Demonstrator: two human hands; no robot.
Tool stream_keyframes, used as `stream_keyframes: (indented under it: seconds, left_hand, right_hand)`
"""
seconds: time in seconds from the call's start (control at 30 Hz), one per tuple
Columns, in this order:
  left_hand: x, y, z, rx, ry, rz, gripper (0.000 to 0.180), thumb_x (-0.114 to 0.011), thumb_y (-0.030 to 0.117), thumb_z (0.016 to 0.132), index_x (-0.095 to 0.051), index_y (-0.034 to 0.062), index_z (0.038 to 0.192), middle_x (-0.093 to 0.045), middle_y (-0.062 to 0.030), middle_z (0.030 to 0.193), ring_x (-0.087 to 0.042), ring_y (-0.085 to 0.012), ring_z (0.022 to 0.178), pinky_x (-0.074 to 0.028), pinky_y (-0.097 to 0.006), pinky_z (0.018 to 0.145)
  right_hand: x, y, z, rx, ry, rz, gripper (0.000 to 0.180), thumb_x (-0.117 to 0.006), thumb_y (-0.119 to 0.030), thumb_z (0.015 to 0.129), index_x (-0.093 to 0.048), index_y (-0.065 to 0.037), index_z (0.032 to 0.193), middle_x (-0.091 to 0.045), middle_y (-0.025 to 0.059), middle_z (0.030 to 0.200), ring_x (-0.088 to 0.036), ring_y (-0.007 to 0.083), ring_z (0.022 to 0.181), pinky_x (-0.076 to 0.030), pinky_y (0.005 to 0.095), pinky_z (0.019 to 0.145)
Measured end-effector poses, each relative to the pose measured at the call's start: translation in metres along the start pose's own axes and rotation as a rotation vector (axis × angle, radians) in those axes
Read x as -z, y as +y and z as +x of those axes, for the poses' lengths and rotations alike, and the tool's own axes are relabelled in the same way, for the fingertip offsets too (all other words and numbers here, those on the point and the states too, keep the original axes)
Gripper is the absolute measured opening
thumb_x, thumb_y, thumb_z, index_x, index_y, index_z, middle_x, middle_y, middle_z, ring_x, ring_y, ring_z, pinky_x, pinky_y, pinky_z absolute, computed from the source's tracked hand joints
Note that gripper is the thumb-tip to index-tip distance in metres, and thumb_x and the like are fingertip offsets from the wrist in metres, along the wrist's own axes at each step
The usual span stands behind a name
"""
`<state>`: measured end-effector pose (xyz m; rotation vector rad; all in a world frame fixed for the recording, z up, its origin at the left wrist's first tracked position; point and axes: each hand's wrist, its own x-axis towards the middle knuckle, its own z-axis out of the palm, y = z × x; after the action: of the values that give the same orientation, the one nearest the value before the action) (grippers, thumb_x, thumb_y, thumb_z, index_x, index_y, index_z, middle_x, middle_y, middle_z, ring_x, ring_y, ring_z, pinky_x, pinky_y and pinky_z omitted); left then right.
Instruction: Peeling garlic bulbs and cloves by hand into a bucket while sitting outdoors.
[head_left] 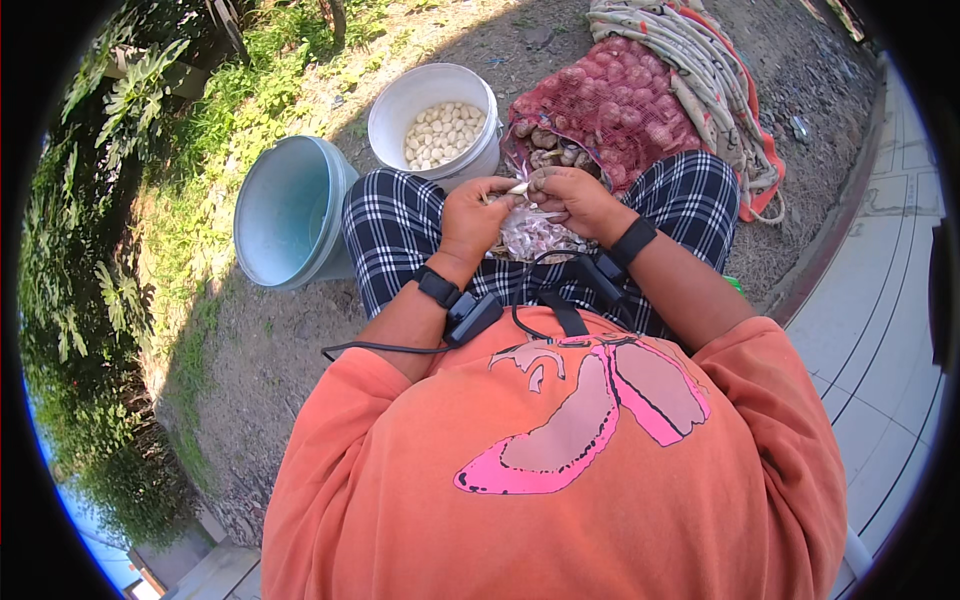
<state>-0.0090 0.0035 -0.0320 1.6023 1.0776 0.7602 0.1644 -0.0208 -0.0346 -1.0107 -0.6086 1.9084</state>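
From my head view, my left hand [478, 212] and right hand [580, 202] meet above my lap, thumbs and fingers pinched from both sides on a pale garlic clove [519, 188]. Beneath it lie what look like papery skins [535, 238], so too light a pinch could let the small, smooth clove squirt out and get lost among them. Squeezing too hard might bruise it instead. The white bucket [392, 112], with peeled cloves [440, 137] inside, stands just beyond my left knee; a careless toss could fall short onto the soil. By my right knee, the red mesh bag [622, 95] gapes towards me, and a nudge might spill bulbs [562, 152] from its mouth
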Motion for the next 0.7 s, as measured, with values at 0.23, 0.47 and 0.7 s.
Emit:
stream_keyframes:
  seconds: [0.23, 0.47, 0.7]
  left_hand:
    - [0.003, 0.012, 0.016, 0.094, 0.011, -0.257, 0.018, -0.060, 0.004, 0.073, -0.062, -0.0008, 0.089, -0.063, -0.0053, 0.079, -0.055, -0.0078, 0.071, -0.044, -0.022, 0.064]
    - [-0.003, 0.002, 0.006, 0.221, -0.141, -0.129, 0.029, -0.061, 0.016, 0.077, -0.057, 0.0005, 0.101, -0.059, 0.0015, 0.081, -0.049, -0.0031, 0.067, -0.042, -0.018, 0.059]
    - [-0.001, -0.001, -0.002, 0.280, -0.259, -0.330, 0.032, -0.058, 0.022, 0.081, -0.055, 0.0042, 0.108, -0.057, 0.0036, 0.084, -0.047, -0.0016, 0.065, -0.037, -0.016, 0.055]
  right_hand:
    - [-0.006, -0.020, 0.009, 0.232, 0.142, -0.070, 0.015, -0.052, -0.014, 0.079, -0.051, -0.002, 0.088, -0.045, -0.0034, 0.065, -0.037, 0.0035, 0.053, -0.029, 0.0171, 0.047]
    - [-0.002, -0.006, 0.000, 0.192, 0.160, -0.332, 0.010, -0.059, -0.008, 0.075, -0.055, -0.003, 0.084, -0.055, -0.0004, 0.075, -0.049, 0.0058, 0.069, -0.040, 0.0203, 0.061]
    - [-0.009, -0.007, -0.009, 0.177, 0.057, -0.402, 0.011, -0.054, -0.016, 0.080, -0.052, -0.006, 0.083, -0.045, -0.0032, 0.061, -0.039, 0.0054, 0.051, -0.032, 0.0197, 0.047]
